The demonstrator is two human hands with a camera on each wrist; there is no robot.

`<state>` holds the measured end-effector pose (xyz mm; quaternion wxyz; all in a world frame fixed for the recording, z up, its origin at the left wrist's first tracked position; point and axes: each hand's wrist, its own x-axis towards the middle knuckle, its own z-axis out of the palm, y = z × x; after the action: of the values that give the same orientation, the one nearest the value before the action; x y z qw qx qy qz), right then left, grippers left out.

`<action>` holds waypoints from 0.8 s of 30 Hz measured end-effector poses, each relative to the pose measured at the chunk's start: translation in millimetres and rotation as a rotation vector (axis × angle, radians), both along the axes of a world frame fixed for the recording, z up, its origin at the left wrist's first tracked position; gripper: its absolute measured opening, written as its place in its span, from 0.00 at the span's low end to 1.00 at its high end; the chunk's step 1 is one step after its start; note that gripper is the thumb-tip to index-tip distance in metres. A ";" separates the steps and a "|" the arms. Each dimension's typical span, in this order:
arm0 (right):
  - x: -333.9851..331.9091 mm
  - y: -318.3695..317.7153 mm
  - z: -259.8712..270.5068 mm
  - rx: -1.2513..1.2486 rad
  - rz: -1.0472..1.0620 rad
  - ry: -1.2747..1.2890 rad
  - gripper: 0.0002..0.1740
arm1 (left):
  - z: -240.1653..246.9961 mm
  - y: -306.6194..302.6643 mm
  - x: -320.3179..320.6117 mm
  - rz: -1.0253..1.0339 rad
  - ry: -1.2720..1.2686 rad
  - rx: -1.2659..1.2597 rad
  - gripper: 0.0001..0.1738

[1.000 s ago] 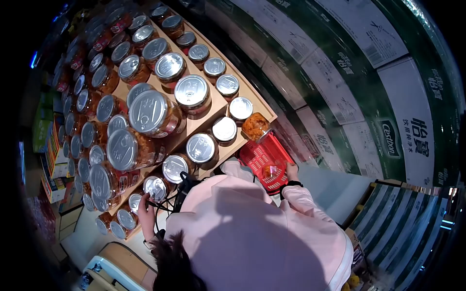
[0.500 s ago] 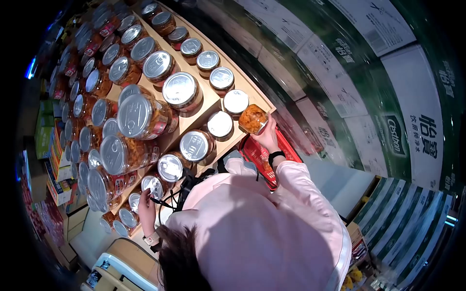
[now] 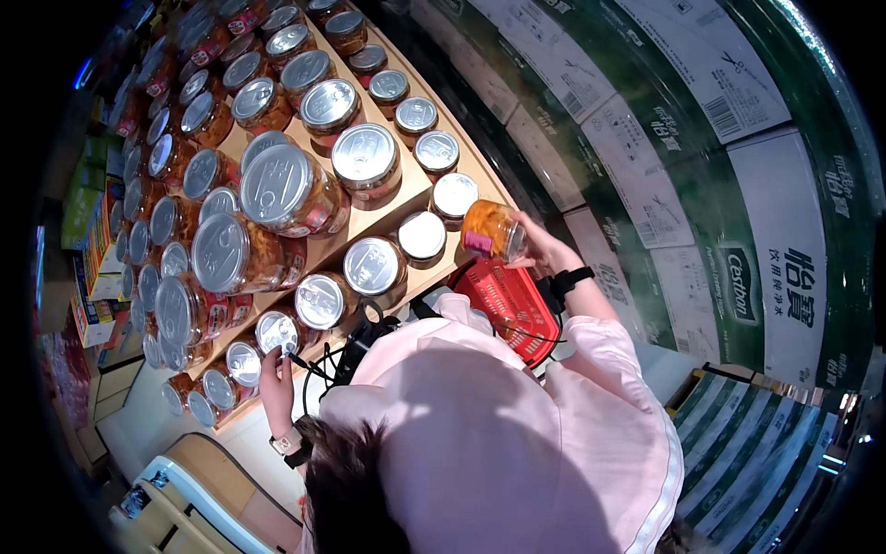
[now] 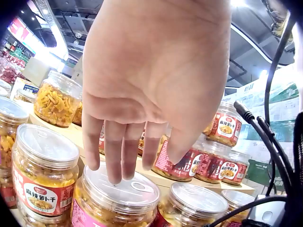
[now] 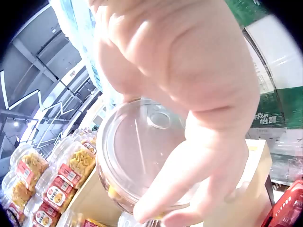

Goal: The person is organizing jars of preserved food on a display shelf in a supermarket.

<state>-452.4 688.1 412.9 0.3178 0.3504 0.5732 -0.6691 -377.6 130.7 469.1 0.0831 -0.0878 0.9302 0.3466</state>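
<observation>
My right hand (image 3: 546, 247) grips a jar of orange pickles (image 3: 489, 229) at the front right corner of the wooden display. The jar lies tipped, its pink label showing and its lid end toward my palm. In the right wrist view, fingers curl round the clear lid (image 5: 137, 151). My left hand (image 3: 275, 392) hangs palm toward its camera with fingers straight. Those fingertips lie right at the lid of a pickle jar (image 4: 142, 194) in the front row; a red-labelled jar (image 4: 45, 175) stands beside it.
A red basket (image 3: 531, 332) sits below the display corner, beneath my right hand. Jars with silver lids (image 3: 277, 189) fill the stepped wooden display (image 3: 392, 217). Wrapped green and white cartons (image 3: 771, 258) are stacked at the right. Black cables (image 4: 270, 142) hang near my left hand.
My right hand has risen from the red basket to the tipped jar at the corner and now grips it. The jar has turned, bringing its pink label into sight. My left hand stays by the front jars.
</observation>
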 end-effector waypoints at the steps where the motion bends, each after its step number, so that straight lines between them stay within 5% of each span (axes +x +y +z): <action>1: -6.2 5.4 10.1 -0.106 0.002 -0.075 0.53 | -0.9 1.3 1.6 0.008 0.013 0.014 0.18; 4: -28.0 12.9 25.6 -0.246 0.020 -0.098 0.53 | 6.3 10.9 6.2 0.044 -0.017 -0.006 0.18; 8: -52.9 0.9 30.2 0.248 0.109 0.179 0.50 | -1.5 6.3 18.4 0.059 0.000 -0.042 0.17; 12: -73.0 -31.3 59.1 1.137 0.488 0.298 0.62 | -2.3 3.6 28.3 0.064 0.022 -0.038 0.18; 15: -78.8 -66.9 84.9 1.367 0.695 0.484 0.56 | 5.6 8.7 32.7 0.072 0.034 -0.059 0.18; 24: -111.1 -92.8 41.8 1.489 0.755 0.542 0.55 | 7.6 5.1 52.0 0.204 -0.014 -0.093 0.18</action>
<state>-563.4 595.3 454.7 0.0594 0.0827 0.9943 -0.0316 -325.6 135.9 476.6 0.0496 -0.1879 0.9309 0.3093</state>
